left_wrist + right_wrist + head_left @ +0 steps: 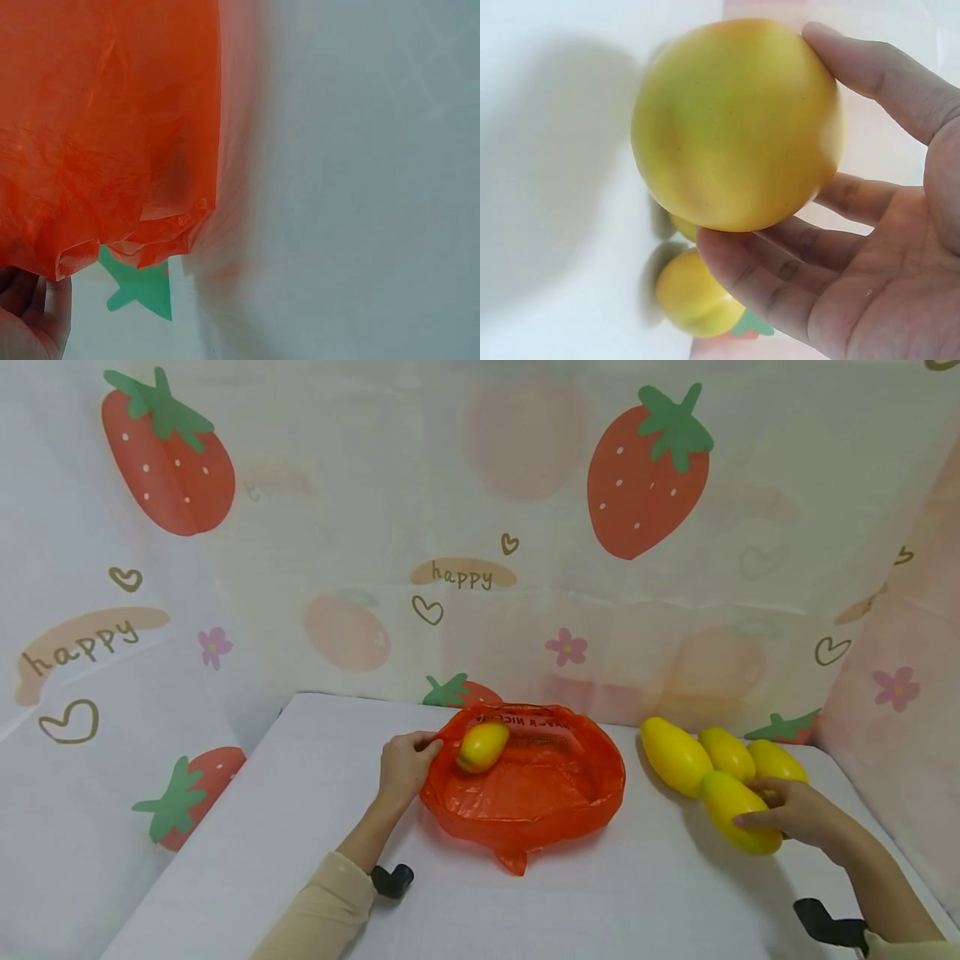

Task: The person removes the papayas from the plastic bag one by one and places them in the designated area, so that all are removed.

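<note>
A red plastic bag (517, 793) stands with its mouth spread wide in the middle of the table. One yellow mango (483, 747) is inside it, at the left part of the mouth. My left hand (405, 767) pinches the bag's left rim; in the left wrist view the hand (34, 315) shows only partly, at the bag's edge. On the right, my right hand (798, 810) grips another yellow mango (738, 814) between thumb and fingers. The right wrist view shows this mango (739, 127) held clear of the table, its shadow to the left.
Behind the held fruit, three more mangoes lie together at the back right: a large one (675, 757), a middle one (727, 753) and a right one (777, 760). White cloth covers the table (300, 827). A strawberry-printed curtain (360, 510) rises behind and at both sides.
</note>
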Available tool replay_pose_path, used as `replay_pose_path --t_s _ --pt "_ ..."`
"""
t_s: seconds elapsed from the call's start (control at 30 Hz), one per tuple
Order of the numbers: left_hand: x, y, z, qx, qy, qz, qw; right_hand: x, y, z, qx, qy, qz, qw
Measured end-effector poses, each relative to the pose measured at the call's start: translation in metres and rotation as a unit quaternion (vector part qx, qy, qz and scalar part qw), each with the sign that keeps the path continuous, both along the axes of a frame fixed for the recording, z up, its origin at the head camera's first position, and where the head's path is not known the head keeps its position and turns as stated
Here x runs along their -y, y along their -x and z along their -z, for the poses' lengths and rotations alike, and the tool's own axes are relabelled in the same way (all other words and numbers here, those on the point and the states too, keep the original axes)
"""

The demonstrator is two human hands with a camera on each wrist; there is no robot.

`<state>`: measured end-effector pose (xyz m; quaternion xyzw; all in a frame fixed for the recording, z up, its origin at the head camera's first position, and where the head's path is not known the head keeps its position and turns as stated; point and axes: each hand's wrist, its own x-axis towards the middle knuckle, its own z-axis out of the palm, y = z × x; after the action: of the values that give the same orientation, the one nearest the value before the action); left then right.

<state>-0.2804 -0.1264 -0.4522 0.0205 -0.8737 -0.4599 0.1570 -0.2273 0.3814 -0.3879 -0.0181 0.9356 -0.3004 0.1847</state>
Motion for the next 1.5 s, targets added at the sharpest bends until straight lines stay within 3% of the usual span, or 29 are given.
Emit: replay_pose_path --t_s 0.67,1.1,1.5 --pt "-0.001 0.0 0.001 0.009 -0.014 0.003 0.9999 -0.005 -0.004 0.027 0.063 -0.002 0.048 0.997" --pt "-0.001 0.002 0.001 0.016 -0.015 0.0 0.9998 -0.005 -0.002 0.029 0.066 -0.01 0.055 0.996" --pt "-0.004 0.002 0.001 0.015 -0.018 0.008 0.9997 -0.005 -0.003 0.021 0.072 -0.015 0.051 0.996"
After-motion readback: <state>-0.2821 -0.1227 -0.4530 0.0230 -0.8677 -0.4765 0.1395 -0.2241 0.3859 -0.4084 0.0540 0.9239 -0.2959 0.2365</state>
